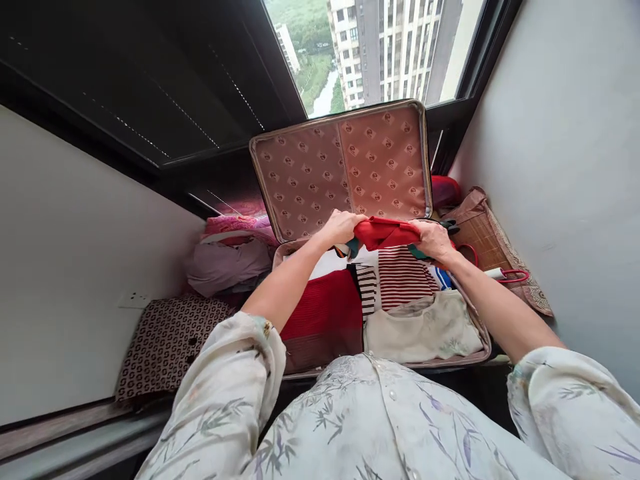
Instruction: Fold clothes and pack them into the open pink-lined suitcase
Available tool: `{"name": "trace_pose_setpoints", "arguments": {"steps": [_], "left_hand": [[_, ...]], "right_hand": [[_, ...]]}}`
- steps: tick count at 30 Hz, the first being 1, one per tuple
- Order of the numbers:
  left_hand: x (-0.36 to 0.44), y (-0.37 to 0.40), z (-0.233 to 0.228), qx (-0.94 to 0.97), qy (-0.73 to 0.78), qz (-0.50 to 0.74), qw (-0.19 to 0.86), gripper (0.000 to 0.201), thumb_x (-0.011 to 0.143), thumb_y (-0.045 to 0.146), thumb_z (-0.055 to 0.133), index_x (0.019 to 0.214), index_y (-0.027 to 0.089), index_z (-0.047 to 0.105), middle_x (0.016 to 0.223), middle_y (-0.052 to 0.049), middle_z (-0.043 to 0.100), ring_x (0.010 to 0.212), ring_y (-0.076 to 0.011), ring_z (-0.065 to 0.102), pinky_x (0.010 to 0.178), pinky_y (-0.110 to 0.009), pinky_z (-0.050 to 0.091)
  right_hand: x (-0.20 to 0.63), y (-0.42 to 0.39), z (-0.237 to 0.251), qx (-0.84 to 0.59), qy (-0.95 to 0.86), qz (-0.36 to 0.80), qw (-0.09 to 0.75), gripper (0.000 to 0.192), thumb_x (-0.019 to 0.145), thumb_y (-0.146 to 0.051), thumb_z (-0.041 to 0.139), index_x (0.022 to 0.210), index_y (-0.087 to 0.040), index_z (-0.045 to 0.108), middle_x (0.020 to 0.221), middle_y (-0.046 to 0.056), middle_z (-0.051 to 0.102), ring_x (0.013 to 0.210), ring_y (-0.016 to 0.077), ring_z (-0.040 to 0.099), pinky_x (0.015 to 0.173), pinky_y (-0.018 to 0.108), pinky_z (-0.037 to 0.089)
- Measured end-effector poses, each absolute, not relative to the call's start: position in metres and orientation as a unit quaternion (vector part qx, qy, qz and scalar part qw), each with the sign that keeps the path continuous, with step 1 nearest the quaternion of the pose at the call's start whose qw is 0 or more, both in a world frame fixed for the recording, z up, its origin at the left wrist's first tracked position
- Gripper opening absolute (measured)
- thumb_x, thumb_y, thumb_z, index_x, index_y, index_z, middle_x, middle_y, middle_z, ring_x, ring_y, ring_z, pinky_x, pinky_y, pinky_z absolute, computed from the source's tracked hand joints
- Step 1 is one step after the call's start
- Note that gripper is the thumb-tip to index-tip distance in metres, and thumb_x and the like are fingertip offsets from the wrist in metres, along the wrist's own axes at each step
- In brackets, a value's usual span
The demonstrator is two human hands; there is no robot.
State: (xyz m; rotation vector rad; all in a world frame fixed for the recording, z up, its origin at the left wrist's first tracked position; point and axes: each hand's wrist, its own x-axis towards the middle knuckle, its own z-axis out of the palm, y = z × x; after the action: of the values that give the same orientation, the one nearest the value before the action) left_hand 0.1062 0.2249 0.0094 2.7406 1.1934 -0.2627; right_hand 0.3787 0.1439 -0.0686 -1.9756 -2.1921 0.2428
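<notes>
In the middle of the frame, the left hand [341, 227] and the right hand [433, 239] each grip one end of a folded red garment [386, 233], held over the far end of the open suitcase [350, 167], above a striped shirt [404, 277].

Red garment [386, 233], red-striped white top [404, 278], pink patterned suitcase lining [345, 170]

Soft daylight comes in through the window [380, 53] at the top, bright and slightly washed out there. The walls [565, 167] bow outward at the edges (wide-lens distortion), shadows are faint, and focus is sharp.
</notes>
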Motion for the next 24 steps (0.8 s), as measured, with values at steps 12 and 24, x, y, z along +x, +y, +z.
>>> {"name": "trace_pose_setpoints", "arguments": {"steps": [12,24], "left_hand": [[-0.139,0.077,0.088,0.880,0.465,0.007,0.094,0.060,0.076,0.004,0.052,0.130,0.026,0.067,0.121,-0.003,0.075,0.113,-0.0199,0.070,0.100,-0.031,0.050],[-0.334,-0.126,-0.004,0.630,0.770,0.089,0.042,0.072,0.077,0.000,0.048,0.147,0.016,0.055,0.129,-0.015,0.069,0.122,-0.0280,0.064,0.107,-0.046,0.050]], "right_hand": [[0.179,0.105,0.048,-0.437,-0.895,0.081,0.036,0.036,0.082,-0.028,0.064,0.117,-0.025,0.069,0.097,0.006,0.077,0.087,0.0245,0.068,0.072,0.029,0.040],[-0.130,0.108,-0.004,-0.178,-0.976,0.117,0.055,0.040,0.098,-0.031,0.050,0.133,-0.017,0.063,0.122,0.012,0.069,0.112,0.0250,0.058,0.095,0.037,0.042]]}}
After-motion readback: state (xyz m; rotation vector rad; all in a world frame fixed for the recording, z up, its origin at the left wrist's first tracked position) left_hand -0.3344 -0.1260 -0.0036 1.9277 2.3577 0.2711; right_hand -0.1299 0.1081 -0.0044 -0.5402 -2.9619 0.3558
